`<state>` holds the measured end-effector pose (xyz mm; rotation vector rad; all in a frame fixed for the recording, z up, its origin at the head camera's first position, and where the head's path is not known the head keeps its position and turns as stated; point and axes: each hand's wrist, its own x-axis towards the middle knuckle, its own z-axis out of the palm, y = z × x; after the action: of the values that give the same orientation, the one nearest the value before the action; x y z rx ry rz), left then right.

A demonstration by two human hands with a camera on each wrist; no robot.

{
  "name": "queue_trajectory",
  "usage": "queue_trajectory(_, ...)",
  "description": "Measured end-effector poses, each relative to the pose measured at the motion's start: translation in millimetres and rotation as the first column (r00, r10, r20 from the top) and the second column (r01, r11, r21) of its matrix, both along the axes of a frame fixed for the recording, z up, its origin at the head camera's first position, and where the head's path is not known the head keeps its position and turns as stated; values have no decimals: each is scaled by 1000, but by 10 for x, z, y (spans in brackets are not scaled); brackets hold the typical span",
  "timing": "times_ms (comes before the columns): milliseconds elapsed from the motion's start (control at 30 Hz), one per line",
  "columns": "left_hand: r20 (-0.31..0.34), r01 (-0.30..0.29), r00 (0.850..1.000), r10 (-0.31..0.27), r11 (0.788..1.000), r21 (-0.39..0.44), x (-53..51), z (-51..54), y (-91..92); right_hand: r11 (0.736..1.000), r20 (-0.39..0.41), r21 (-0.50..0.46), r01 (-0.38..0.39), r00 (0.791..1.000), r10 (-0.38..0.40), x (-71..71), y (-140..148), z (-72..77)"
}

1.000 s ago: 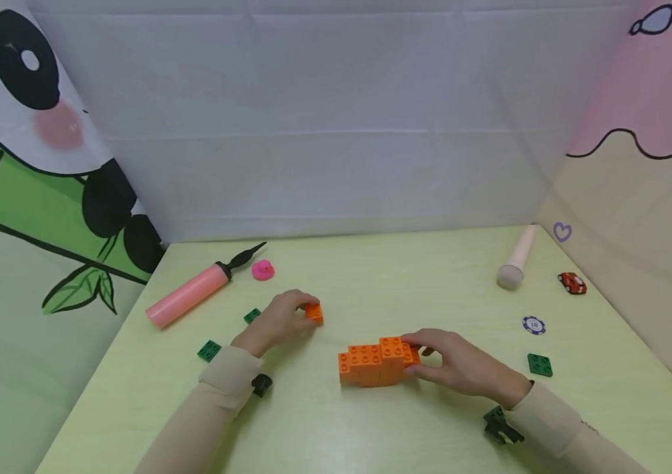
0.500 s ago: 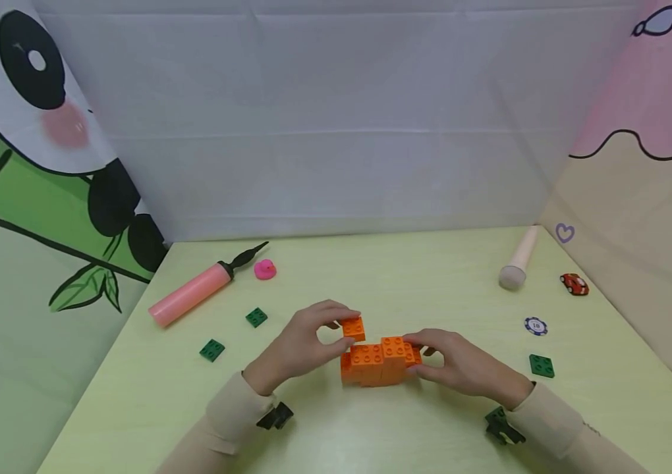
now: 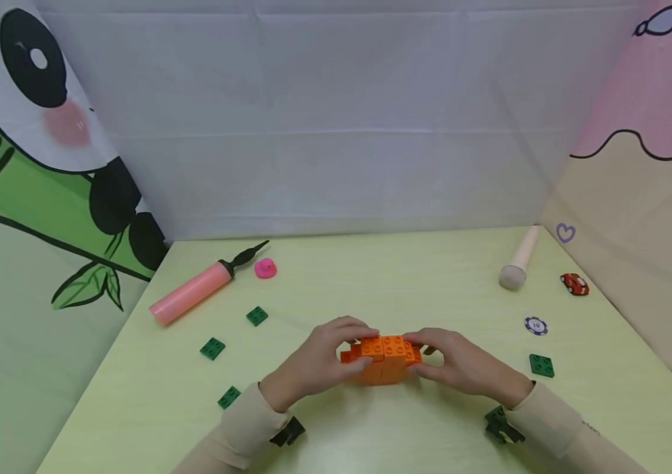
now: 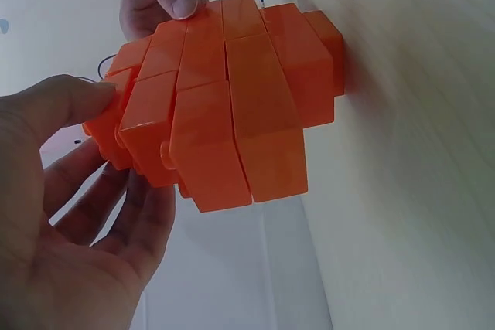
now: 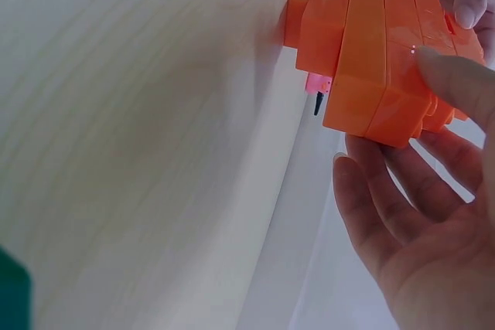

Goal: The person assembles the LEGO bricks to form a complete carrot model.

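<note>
An assembly of stacked orange toy building bricks (image 3: 385, 375) stands near the middle of the table. My left hand (image 3: 321, 357) pinches a small orange brick (image 3: 371, 347) between thumb and fingers, on the assembly's upper left part. At the other end, my right hand (image 3: 460, 364) grips the assembly's right side with its thumb in front and fingers behind. The left wrist view shows the stepped side of the assembly (image 4: 267, 106) close up, with a thumb on an upper brick. Whether the small brick is fully pressed down, I cannot tell.
Green bricks (image 3: 257, 316) lie on both sides of the table (image 3: 371, 276). A pink pump (image 3: 194, 291) and pink rubber duck (image 3: 265, 268) are back left. Back right lie a pale microphone-shaped object (image 3: 518, 260), red toy car (image 3: 574, 284) and poker chip (image 3: 535, 326).
The left hand has carried the small orange brick rightward from the table onto the assembly. A green brick near the left sleeve has come into view. The right hand stays in place.
</note>
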<state>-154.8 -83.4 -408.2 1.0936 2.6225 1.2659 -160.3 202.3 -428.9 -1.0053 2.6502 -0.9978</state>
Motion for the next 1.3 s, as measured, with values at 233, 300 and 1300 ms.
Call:
queue_trajectory(233,64,-14,998,15,1000,-19,2,13,10,1000,4,-5,-7,1000,7,-1,-7,-1)
queue_trajectory(300,71,-14,997,15,1000,-27,2,12,11,1000,-2,-9,-10,1000,10,1,-6,0)
queue_trajectory(1300,46,-45,998,43,998,36,30,-185,-53,995,31,75,68,997,-71,110,225,88)
